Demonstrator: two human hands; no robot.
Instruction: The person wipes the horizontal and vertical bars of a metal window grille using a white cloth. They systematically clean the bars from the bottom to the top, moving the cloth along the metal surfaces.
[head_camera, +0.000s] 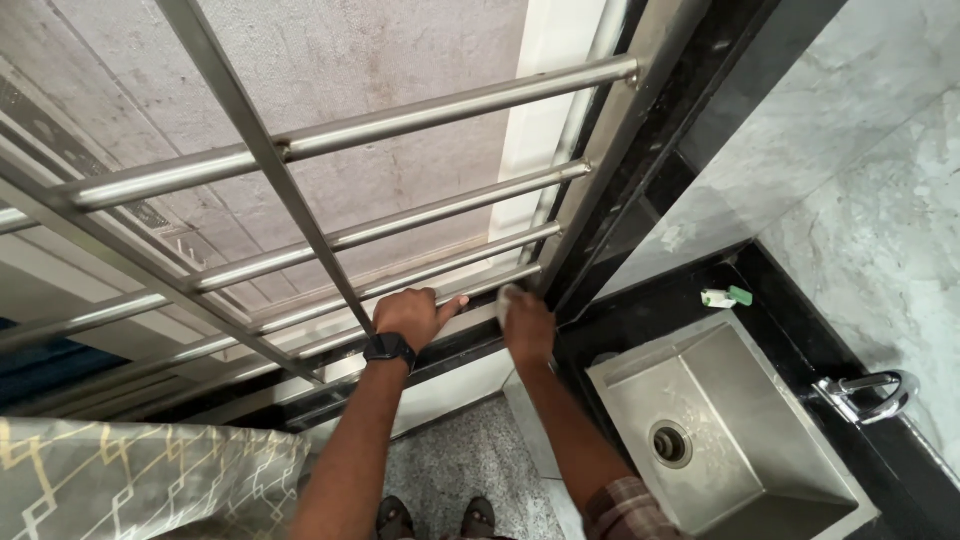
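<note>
Both hands are working at the foot of a steel window grille (300, 190), side by side and nearly touching. Above and ahead of them the grille is spreading wide, its round horizontal bars running left to right with their long axis sloping up toward the right-hand frame, and one slanted flat bar (270, 160) is crossing them and coming down just beside the left hand. Beyond the bars a grey concrete surface is showing. Below the hands a dark window sill (440, 350) is running along the same line as the bars. Down and to the right of the right hand a square stainless sink (740, 430) is sitting in a black counter, with a chrome tap (870, 395) at its far right edge against a pale marble wall. To the lower left of the left hand a patterned grey-and-gold cloth (130, 480) is lying. The left hand (410, 315), wearing a black wristwatch (390, 350), is pressing flat with fingers spread on the lowest rail, gripping nothing. The right hand (525, 320) is closing on a small pale cloth (508, 294) at the bottom right corner of the grille, where the lowest bars are meeting the frame. Further right of that hand, on the counter, a small white-and-green tube-like package (725, 296) is lying on its side, its green end pointing right.
</note>
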